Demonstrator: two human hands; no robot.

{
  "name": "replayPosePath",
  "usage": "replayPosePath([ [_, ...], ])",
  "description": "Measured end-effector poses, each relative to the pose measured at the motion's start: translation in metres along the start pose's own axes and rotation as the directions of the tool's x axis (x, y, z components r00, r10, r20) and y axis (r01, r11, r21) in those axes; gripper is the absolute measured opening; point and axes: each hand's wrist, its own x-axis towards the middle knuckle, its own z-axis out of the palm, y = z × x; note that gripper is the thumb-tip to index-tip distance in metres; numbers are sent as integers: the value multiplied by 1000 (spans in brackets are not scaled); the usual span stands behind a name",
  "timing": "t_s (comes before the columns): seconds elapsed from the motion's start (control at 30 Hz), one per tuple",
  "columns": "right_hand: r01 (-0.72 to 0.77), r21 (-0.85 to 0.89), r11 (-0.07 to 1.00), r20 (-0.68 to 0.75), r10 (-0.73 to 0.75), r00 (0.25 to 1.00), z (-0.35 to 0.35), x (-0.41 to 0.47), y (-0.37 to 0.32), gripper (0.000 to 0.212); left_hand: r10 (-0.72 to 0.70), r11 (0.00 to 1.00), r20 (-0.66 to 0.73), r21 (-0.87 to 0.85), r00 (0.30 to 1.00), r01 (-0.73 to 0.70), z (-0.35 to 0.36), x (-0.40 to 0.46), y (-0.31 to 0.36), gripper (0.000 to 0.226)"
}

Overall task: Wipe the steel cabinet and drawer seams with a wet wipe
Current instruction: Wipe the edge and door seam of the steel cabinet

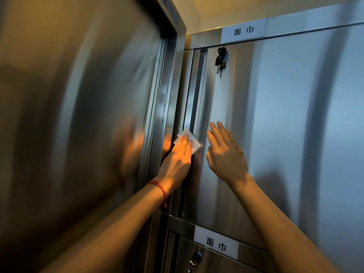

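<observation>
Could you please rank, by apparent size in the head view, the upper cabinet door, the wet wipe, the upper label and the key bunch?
1. upper cabinet door
2. upper label
3. wet wipe, partly hidden under the left hand, so its rank is uncertain
4. key bunch

Both forearms were bare up to the frame edge, no sleeves visible. Left hand [175, 160] had a thin red string bracelet [160, 187] at the wrist, with a short loose end hanging below the wrist. Right hand [226, 154] carried nothing: no ring, watch or band visible, nails short and unpainted.
</observation>
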Motion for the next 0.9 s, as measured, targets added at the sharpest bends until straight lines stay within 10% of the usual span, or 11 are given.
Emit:
replayPosePath([
  [0.33, -7, 19, 1000, -15, 7, 1000, 2, 0, 1, 49, 12, 985, 25, 173, 1000, -16, -2, 32, -16, 53],
  [0.9, -3, 12, 1000, -37, 3, 999, 3, 0, 2, 52, -61, 994, 139, -76, 988, 72, -24, 107, -44, 52],
])
